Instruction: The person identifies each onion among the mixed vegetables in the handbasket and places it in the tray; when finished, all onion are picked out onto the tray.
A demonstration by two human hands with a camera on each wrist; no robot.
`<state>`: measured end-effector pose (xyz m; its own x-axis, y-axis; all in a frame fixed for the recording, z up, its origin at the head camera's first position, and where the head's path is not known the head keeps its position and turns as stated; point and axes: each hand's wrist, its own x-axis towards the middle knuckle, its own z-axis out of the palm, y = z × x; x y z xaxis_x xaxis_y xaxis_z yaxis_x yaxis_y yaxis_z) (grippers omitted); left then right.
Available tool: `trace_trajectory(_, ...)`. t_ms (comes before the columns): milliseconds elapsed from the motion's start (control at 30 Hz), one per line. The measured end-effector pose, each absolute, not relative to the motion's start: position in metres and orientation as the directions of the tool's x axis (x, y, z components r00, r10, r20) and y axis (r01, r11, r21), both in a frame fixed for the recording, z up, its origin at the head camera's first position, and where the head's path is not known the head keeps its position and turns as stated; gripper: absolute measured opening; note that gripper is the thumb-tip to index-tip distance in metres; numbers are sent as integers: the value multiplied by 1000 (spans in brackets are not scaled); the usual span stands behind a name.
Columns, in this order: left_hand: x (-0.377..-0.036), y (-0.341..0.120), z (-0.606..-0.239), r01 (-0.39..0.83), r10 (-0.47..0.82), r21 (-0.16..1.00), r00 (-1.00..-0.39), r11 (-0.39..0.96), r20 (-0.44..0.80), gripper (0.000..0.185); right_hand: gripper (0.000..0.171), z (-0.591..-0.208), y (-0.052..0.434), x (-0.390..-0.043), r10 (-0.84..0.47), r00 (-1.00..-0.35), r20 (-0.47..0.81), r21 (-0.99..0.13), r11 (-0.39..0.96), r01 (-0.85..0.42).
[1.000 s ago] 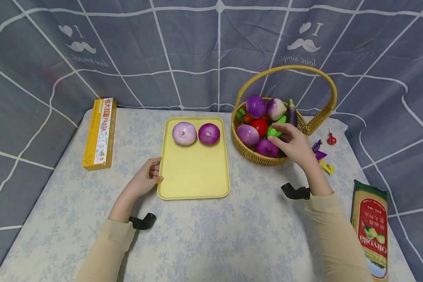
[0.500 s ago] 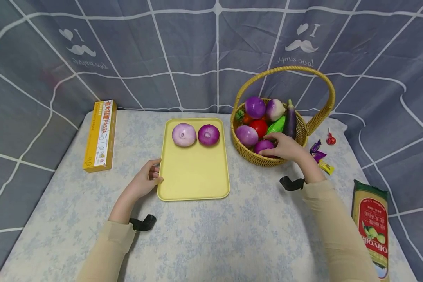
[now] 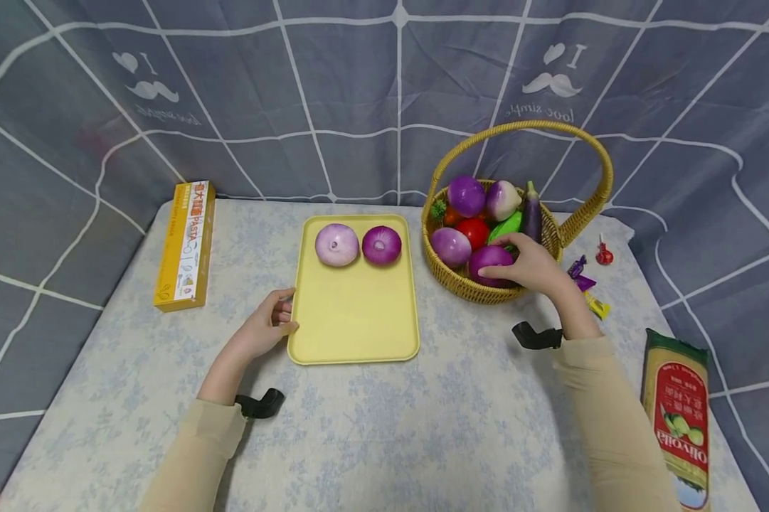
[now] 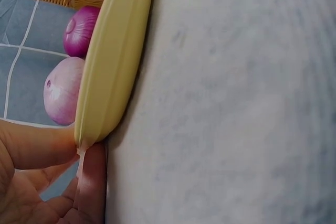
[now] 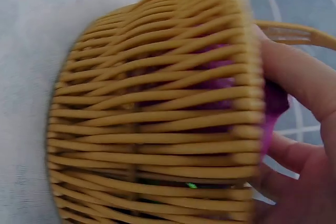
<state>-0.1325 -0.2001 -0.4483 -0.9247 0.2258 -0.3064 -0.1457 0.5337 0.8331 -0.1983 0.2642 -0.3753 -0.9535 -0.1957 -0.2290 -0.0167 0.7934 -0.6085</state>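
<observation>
A yellow tray (image 3: 352,320) lies on the table with a pale purple onion (image 3: 336,244) and a dark purple onion (image 3: 380,245) at its far end. My left hand (image 3: 270,326) holds the tray's near left corner; in the left wrist view the fingers (image 4: 42,150) pinch the tray edge (image 4: 113,61). My right hand (image 3: 530,264) reaches into the wicker basket (image 3: 467,288) and grips a dark purple onion (image 3: 489,260) at the basket's front. The right wrist view shows the basket wall (image 5: 157,119) close up with my fingers (image 5: 299,87) round the purple onion (image 5: 275,106).
The basket also holds more onions, a tomato (image 3: 471,229), a green vegetable and an eggplant (image 3: 531,215). A yellow pasta box (image 3: 184,245) lies at the left. Wrapped candies (image 3: 584,283) and a spaghetti packet (image 3: 677,419) lie at the right. A curtain hangs behind the table.
My right hand dropped into the basket's front, closed round the dark purple onion and has lifted it slightly. The left hand stayed on the tray corner.
</observation>
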Motion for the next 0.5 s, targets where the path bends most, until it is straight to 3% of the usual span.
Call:
trace_trajectory(267, -133, -199, -446, -172, 221, 835, -919, 523, -328, 61, 77, -356, 241, -180, -95, -982, -161, -760, 647, 62)
trace_trajectory(500, -133, -198, -446, -161, 217, 831, -923, 532, -318, 59, 67, -372, 179, -171, -141, -989, -33, -892, 451, -35)
